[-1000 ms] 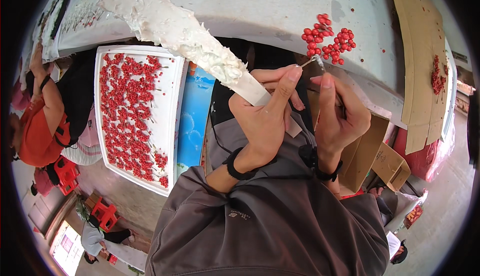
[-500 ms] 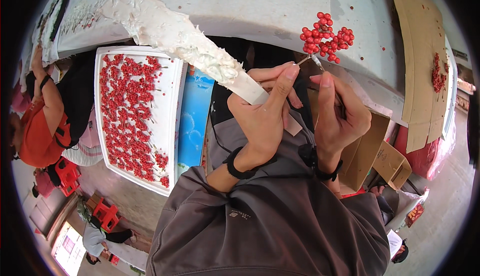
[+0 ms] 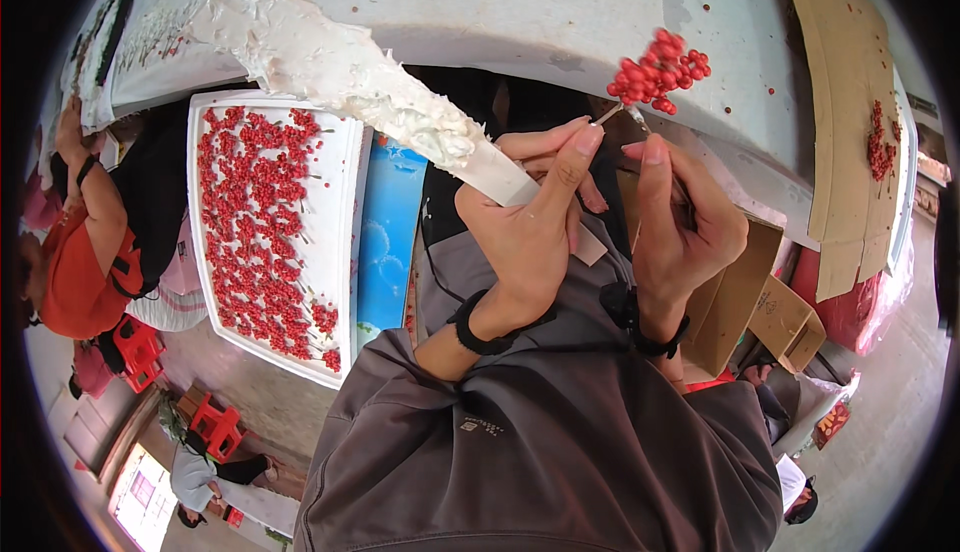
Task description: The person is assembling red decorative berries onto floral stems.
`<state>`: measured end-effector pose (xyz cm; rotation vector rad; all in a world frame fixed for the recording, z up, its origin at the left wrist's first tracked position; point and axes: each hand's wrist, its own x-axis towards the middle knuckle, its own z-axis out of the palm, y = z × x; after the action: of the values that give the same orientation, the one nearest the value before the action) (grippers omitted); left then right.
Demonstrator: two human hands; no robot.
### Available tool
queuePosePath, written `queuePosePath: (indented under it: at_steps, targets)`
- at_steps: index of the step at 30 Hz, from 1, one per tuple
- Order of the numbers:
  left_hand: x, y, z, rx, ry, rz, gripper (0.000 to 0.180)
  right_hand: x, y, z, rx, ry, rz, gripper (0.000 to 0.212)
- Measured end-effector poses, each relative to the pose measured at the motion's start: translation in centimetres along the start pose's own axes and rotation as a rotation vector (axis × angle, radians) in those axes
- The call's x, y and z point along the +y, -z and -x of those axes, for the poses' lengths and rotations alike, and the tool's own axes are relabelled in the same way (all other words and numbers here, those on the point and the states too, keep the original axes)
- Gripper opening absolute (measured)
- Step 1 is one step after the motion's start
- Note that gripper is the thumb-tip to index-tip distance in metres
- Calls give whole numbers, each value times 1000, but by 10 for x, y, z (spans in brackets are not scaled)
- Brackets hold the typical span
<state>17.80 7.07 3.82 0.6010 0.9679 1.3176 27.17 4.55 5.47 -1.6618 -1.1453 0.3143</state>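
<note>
My left hand (image 3: 525, 242) is closed round the bare end of a long flat strip (image 3: 340, 72) thickly coated with white paste. A thin pale stick (image 3: 607, 114) is also pinched between its thumb and forefinger, the tip against the stem of a berry sprig. My right hand (image 3: 688, 222) pinches the lower stem of this sprig of red berries (image 3: 655, 74). Its berry cluster points away from me and is slightly blurred. A little white paste shows on the stem between the two hands.
At left, a white foam tray (image 3: 335, 252) holds rows of red berry sprigs beside a blue box (image 3: 385, 242). A pale covered table (image 3: 560, 12) carries loose berries. Cardboard (image 3: 835, 102) with another sprig lies at right, above open cartons (image 3: 740, 292). A co-worker in orange (image 3: 85, 262) sits far left.
The berry sprig has turned about its stem, so its cluster looks more compact and leans further right. My right hand has shifted slightly right; my left hand has stayed nearly in place.
</note>
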Motion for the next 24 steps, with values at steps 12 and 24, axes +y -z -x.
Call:
queuePosePath:
  at_steps: [12,24]
  targets:
    - [0,4,1,-6,65,26,17,0,-3,1,-11,-39,-21,5]
    - [-3,5,-3,5,105,72,15,-2,3,2,-24,-37,-77,6]
